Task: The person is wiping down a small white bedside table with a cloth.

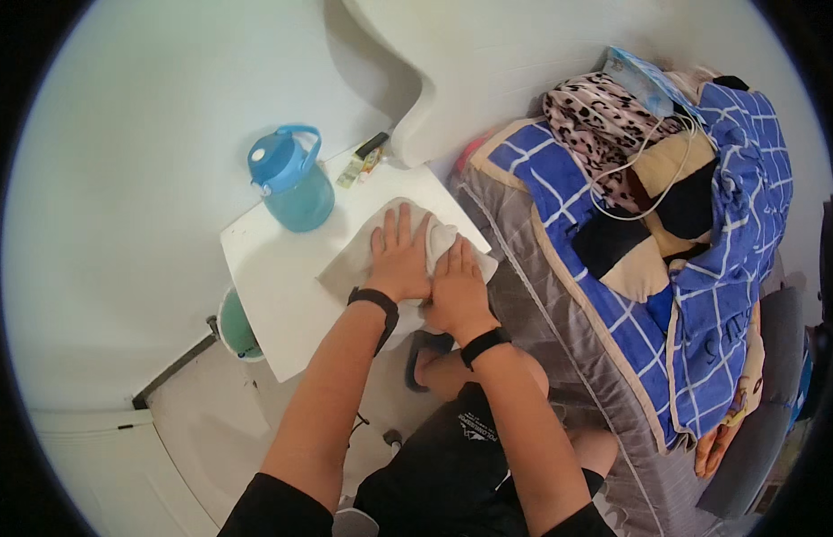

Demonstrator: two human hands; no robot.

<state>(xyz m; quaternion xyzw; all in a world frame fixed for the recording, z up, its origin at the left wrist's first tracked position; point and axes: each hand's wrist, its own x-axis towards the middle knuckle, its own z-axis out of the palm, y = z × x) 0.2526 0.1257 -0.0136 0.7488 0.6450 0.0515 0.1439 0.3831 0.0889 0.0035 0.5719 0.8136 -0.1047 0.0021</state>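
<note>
A pale grey-beige cloth [349, 258] lies folded on the white tabletop [275, 295] in front of me. My left hand [401, 258] rests palm down on its middle, fingers stretched and slightly spread. Just to the right, my right hand [459, 285] lies flat over the cloth's right part, its fingers extended close together. A raised, crumpled fold [441, 236] shows between the two hands. Part of the cloth's near edge is hidden beneath my hands. Beyond the cloth to the left stands a translucent blue jug [299, 198] with a blue lid and a carrying handle.
A small packet [353, 171] and a black object [371, 145] lie by the wall. A green-lined bin [239, 325] stands left of the table. On the right is a bed with a blue checked blanket [557, 181], cushions [685, 194] and a white cable [594, 194].
</note>
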